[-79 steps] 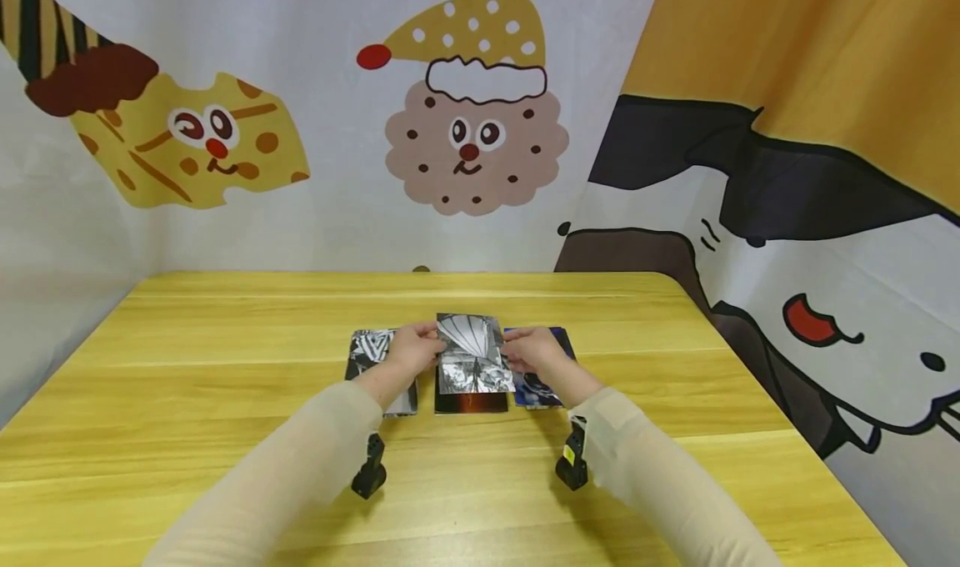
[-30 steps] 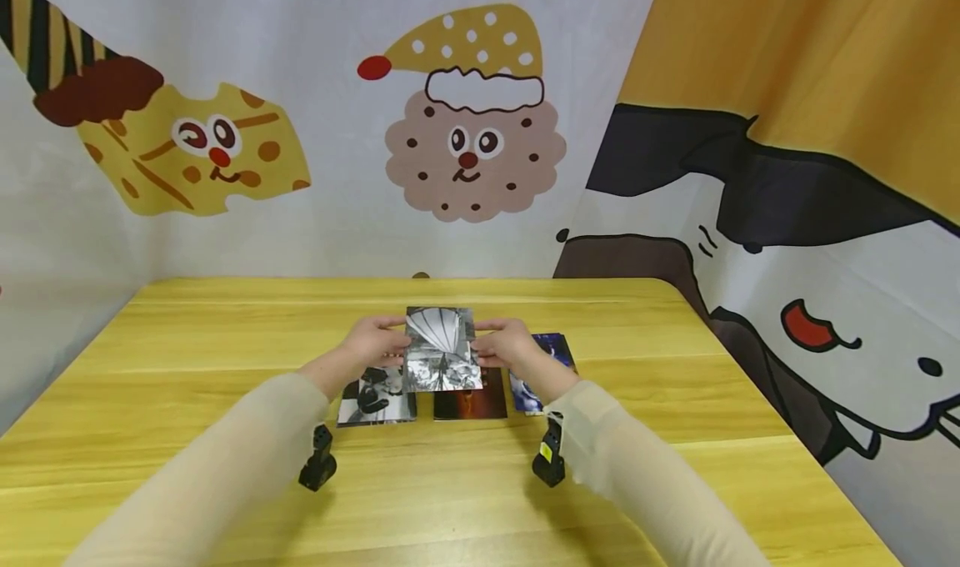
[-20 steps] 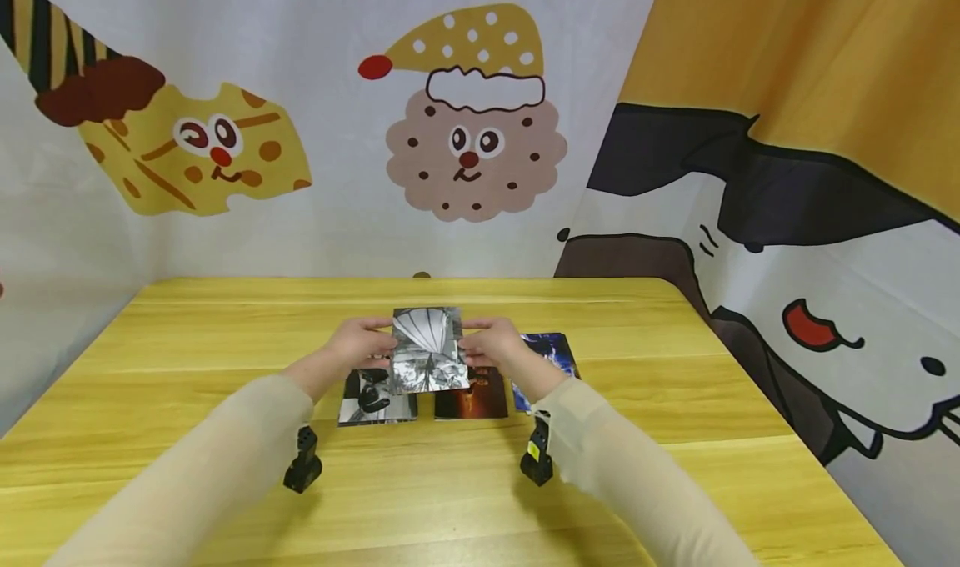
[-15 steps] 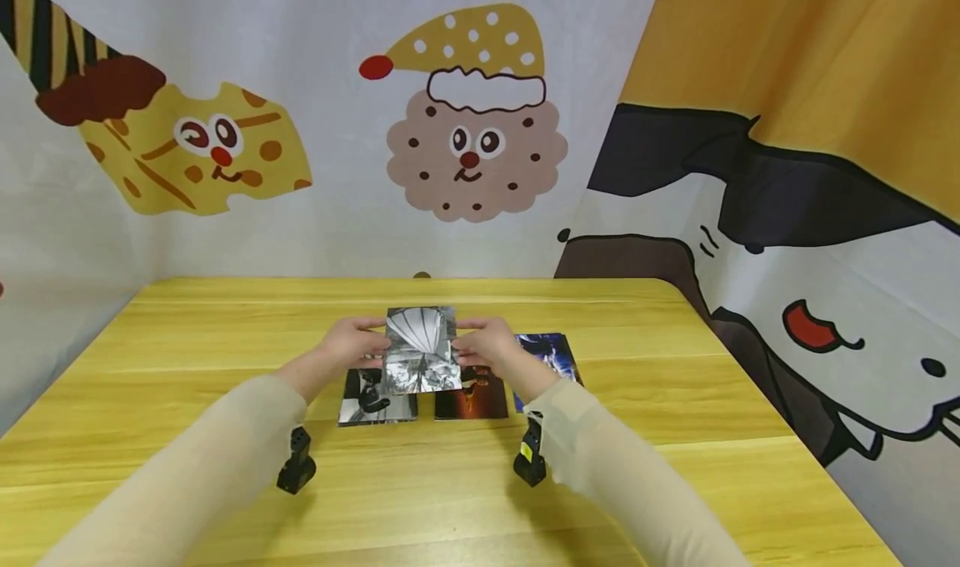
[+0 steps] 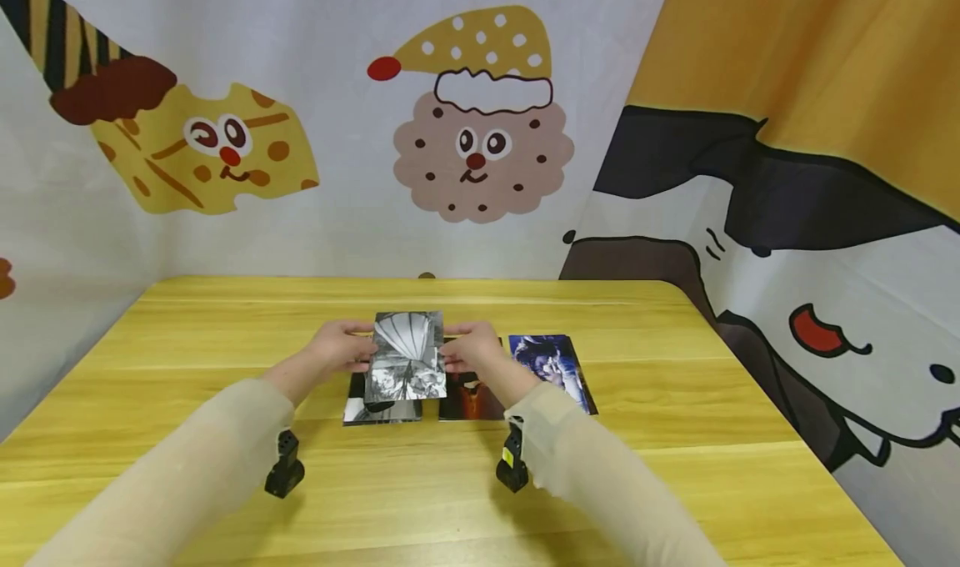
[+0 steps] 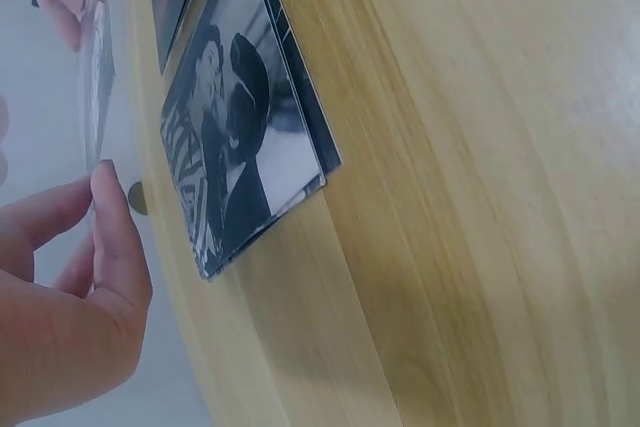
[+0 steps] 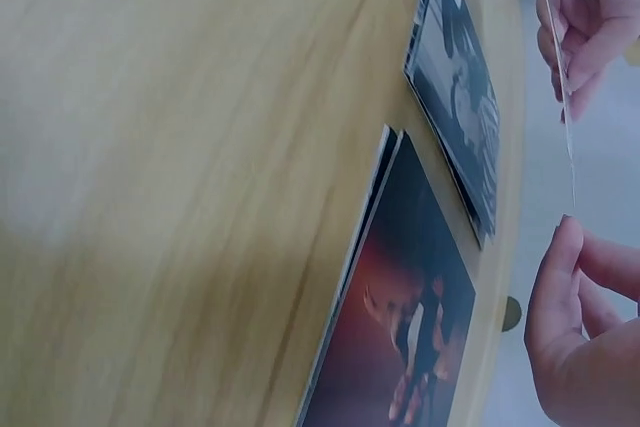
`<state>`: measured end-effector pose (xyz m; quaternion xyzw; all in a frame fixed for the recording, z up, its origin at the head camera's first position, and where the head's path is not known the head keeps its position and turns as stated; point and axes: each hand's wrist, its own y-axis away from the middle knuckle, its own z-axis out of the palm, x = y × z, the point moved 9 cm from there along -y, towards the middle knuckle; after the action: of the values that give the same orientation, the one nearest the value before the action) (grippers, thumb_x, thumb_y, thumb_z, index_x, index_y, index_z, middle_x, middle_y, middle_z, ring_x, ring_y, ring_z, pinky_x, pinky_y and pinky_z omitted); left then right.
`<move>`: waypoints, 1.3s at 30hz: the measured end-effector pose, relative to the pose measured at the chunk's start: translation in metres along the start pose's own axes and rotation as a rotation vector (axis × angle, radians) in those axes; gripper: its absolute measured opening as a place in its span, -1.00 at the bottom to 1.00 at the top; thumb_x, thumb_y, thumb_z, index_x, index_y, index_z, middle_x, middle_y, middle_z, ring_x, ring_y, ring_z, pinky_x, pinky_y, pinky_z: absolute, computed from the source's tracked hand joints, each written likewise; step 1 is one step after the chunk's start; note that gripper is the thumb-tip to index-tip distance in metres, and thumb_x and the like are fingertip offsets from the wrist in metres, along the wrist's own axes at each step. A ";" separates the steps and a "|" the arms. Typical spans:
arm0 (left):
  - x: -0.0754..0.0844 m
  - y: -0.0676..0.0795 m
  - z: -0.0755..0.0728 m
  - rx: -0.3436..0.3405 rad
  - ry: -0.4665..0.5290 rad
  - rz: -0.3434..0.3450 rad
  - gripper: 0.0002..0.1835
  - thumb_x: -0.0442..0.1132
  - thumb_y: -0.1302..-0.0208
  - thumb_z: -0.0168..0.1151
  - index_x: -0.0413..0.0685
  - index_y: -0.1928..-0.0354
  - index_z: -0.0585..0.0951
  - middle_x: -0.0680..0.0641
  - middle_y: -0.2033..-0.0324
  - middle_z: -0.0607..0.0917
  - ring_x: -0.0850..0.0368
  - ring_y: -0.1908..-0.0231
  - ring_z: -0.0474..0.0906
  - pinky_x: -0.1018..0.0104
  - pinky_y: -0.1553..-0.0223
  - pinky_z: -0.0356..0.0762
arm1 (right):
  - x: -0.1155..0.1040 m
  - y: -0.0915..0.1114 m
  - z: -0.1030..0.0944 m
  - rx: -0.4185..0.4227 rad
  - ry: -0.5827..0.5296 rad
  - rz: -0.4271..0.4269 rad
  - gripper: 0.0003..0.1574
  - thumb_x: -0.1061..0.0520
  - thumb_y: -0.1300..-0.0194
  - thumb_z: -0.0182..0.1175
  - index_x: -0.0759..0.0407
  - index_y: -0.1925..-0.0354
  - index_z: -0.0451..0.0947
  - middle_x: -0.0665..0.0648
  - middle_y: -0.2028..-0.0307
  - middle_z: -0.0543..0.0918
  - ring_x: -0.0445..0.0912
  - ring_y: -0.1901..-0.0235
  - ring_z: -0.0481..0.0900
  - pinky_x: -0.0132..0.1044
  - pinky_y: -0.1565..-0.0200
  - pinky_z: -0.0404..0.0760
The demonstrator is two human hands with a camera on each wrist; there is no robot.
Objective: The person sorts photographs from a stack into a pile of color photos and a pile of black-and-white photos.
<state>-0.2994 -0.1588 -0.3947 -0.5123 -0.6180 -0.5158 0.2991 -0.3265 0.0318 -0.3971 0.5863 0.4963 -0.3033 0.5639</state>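
A black-and-white photo print (image 5: 407,357) is held up by its two side edges, over the left stack. My left hand (image 5: 336,347) pinches its left edge between thumb and fingers; my right hand (image 5: 480,350) pinches the right edge. Both wrist views show the print almost edge-on, raised off the table. Beneath it lies a stack of black-and-white photos (image 6: 235,117), partly covered in the head view. Beside that sits a middle stack with a dark orange-red photo (image 7: 400,327) on top, its upper part partly behind my right hand in the head view.
To the right lies a stack of blue-toned photos (image 5: 551,368). All the stacks rest on a wood-grain table (image 5: 420,500), with a cartoon-printed curtain (image 5: 330,233) behind it. Black wrist cameras (image 5: 513,463) hang below the sleeves.
Both hands have carried the black-and-white photo print leftward, from above the middle stack to above the left one. The middle and right stacks are now less covered.
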 end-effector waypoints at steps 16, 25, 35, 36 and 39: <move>-0.019 0.010 -0.012 0.069 0.022 -0.092 -0.49 -0.47 -0.25 0.06 -0.47 -0.25 0.28 -0.07 0.38 0.53 0.23 0.47 0.46 0.47 0.41 0.65 | 0.014 0.001 0.022 -0.044 0.008 0.025 -0.49 0.48 -0.16 0.11 0.35 -0.12 0.48 0.24 0.39 0.62 -0.15 0.64 0.48 -0.40 0.54 0.65; -0.021 0.015 -0.020 0.137 -0.072 -0.089 -0.52 -0.36 -0.29 -0.07 -0.50 -0.22 0.29 -0.48 -0.18 0.34 -0.35 -0.14 0.38 0.12 0.00 0.63 | 0.018 0.000 0.023 -0.064 0.022 0.031 -0.50 0.39 -0.19 0.13 0.38 -0.14 0.44 0.37 0.12 0.62 -0.10 0.52 0.54 -0.28 0.47 0.70; -0.003 0.005 0.006 0.100 0.022 -0.025 -0.52 -0.39 -0.28 -0.04 -0.50 -0.21 0.30 -0.35 0.11 0.54 0.08 0.37 0.57 0.34 0.32 0.69 | 0.017 0.001 -0.006 -0.030 0.073 0.029 -0.50 0.32 -0.22 0.14 0.35 -0.15 0.43 0.38 0.08 0.62 -0.04 0.41 0.59 -0.23 0.40 0.72; -0.001 0.004 0.011 0.092 0.019 -0.019 -0.52 -0.39 -0.29 -0.04 -0.49 -0.22 0.29 -0.39 0.04 0.51 0.02 0.33 0.60 0.33 0.31 0.70 | 0.018 0.001 -0.010 -0.025 0.081 0.027 -0.51 0.32 -0.22 0.14 0.36 -0.15 0.43 0.38 0.08 0.62 -0.04 0.42 0.59 -0.23 0.40 0.72; 0.004 0.001 0.025 0.059 0.025 -0.009 -0.51 -0.38 -0.32 -0.05 -0.48 -0.25 0.26 -0.46 -0.13 0.41 -0.16 0.14 0.60 0.29 0.25 0.71 | 0.018 0.002 -0.023 -0.017 0.101 0.033 -0.49 0.31 -0.22 0.14 0.35 -0.16 0.42 0.38 0.05 0.61 -0.05 0.39 0.60 -0.25 0.38 0.73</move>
<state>-0.2960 -0.1342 -0.3976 -0.4939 -0.6314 -0.5053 0.3194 -0.3237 0.0584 -0.4091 0.6040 0.5170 -0.2600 0.5480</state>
